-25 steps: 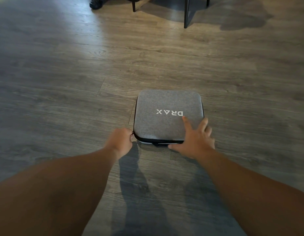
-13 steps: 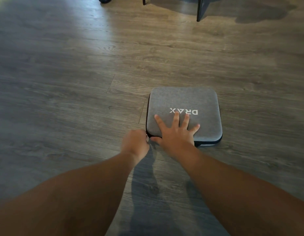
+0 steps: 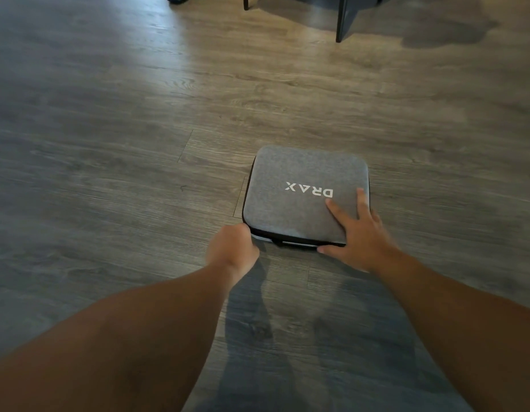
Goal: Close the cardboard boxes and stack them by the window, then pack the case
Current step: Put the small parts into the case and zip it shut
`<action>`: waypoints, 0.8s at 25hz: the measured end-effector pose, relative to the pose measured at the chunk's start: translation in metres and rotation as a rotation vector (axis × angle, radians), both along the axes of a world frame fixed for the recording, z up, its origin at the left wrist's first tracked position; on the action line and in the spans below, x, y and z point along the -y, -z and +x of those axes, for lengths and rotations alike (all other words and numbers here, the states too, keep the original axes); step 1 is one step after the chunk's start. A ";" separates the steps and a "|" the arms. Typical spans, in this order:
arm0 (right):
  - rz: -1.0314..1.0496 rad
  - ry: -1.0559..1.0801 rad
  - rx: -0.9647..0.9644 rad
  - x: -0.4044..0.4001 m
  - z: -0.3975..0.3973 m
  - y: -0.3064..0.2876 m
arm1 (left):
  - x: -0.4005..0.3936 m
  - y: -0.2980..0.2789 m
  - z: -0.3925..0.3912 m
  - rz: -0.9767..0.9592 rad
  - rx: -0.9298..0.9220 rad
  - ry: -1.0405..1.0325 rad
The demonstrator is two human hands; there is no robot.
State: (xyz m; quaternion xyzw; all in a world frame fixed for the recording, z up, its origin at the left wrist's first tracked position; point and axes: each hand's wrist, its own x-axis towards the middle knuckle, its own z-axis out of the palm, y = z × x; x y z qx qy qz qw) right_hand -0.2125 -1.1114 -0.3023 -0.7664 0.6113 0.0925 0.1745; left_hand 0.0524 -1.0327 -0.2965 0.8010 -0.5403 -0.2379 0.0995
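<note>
**Q:** Comparing the head view with half a second earlier, what has changed?

**A:** The right hand (image 3: 357, 233) has slid from the lid's near-left part to its near-right corner. It now lies flat with fingers spread, thumb at the front edge, pressing down and gripping nothing. The left hand (image 3: 232, 248) stays curled at the near-left corner, fingers drawn together at the zipper seam (image 3: 290, 240). Whether they pinch a zipper pull cannot be told; the knuckles hide it.

**Q:** Where is the case?

**A:** The grey case (image 3: 305, 194) lies flat on the wood floor (image 3: 109, 173), lid down, its "DRAX" lettering upside down to the wearer. Dark furniture legs (image 3: 342, 22) stand well apart at the far edge. No cardboard boxes appear in this view.

**Q:** What does this imply for the task?

**A:** Probably the closing stage: one hand steadies the lid while the other works the zipper. A pale strip shows under the front edge, so that seam may not yet be fully shut.
</note>
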 end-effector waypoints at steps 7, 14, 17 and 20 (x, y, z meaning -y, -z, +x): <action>0.017 0.099 0.151 -0.034 0.088 -0.002 | 0.000 0.000 -0.060 -0.022 -0.062 0.099; -0.088 -0.091 0.027 -0.068 0.116 -0.011 | -0.010 0.002 0.004 0.004 0.108 0.067; -0.243 -0.339 -0.034 -0.034 0.096 -0.015 | -0.008 0.002 0.017 -0.003 0.073 0.017; -0.065 -0.368 -0.096 -0.005 0.072 -0.012 | -0.006 0.002 0.013 -0.002 -0.008 -0.016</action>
